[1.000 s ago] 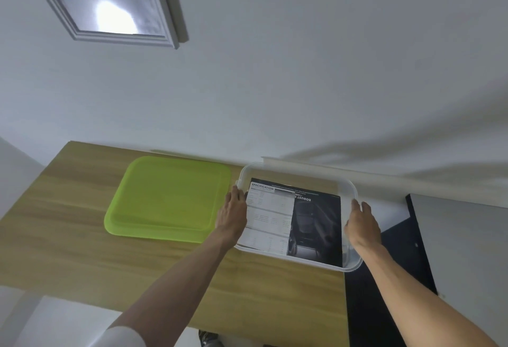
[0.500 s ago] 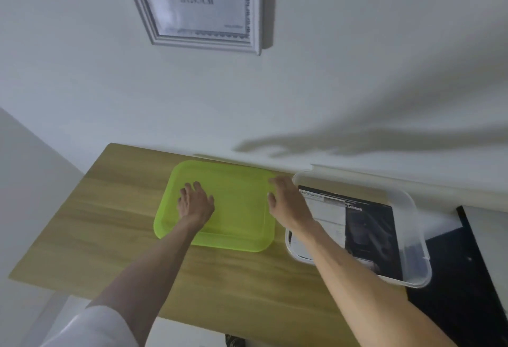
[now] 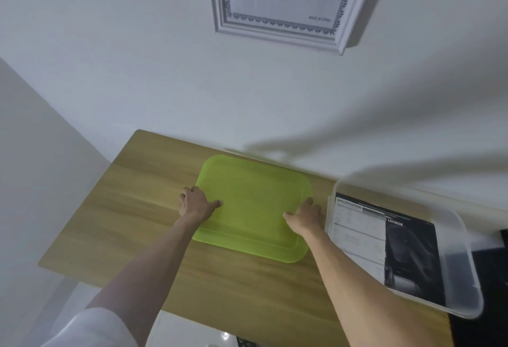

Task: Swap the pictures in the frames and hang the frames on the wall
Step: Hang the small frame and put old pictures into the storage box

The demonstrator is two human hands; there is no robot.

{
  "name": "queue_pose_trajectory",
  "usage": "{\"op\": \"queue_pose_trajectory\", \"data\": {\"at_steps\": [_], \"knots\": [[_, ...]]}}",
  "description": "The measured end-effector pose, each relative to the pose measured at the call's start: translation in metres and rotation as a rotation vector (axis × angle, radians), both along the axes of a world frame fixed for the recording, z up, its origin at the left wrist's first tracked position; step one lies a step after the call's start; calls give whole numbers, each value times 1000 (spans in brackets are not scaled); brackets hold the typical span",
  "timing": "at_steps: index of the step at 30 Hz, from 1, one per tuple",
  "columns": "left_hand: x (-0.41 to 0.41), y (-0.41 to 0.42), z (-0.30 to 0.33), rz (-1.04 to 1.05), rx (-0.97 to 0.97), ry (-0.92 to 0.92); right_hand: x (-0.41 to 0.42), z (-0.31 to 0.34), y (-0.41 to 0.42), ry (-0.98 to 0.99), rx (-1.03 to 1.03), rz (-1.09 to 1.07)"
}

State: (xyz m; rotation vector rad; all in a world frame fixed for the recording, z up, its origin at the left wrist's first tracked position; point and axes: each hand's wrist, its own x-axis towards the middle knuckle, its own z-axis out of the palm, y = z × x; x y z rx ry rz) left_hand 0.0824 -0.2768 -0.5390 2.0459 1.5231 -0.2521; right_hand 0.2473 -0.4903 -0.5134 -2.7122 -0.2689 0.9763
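Note:
A white ornate picture frame (image 3: 277, 30) hangs on the wall above the table, holding a sheet printed "21x29.7CM". A green plastic lid (image 3: 253, 206) lies flat on the wooden table (image 3: 132, 209). My left hand (image 3: 195, 203) grips the lid's left edge, thumb on top. My right hand (image 3: 305, 216) grips its right edge, thumb on top. To the right, a clear plastic box (image 3: 464, 239) holds a printed picture (image 3: 384, 239), half white specification sheet and half dark image.
The table stands against the white wall. The clear box overhangs the table's right end, with a dark surface (image 3: 489, 291) beyond it. A white wall corner rises at the left.
My view has swung up and left, bringing the frame into fuller view. Both hands left the clear box, crossed to the green lid, and now hold its two side edges.

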Motion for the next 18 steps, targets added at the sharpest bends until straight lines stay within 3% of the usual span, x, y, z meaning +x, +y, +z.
{"op": "queue_pose_trajectory", "data": {"at_steps": [8,18], "knots": [[-36,27,8,199,-136,-153,7,0,-1,174,269,-375],[-43,-1,66,244,-177,-336,22,42,-30,170,579,-267]]}}
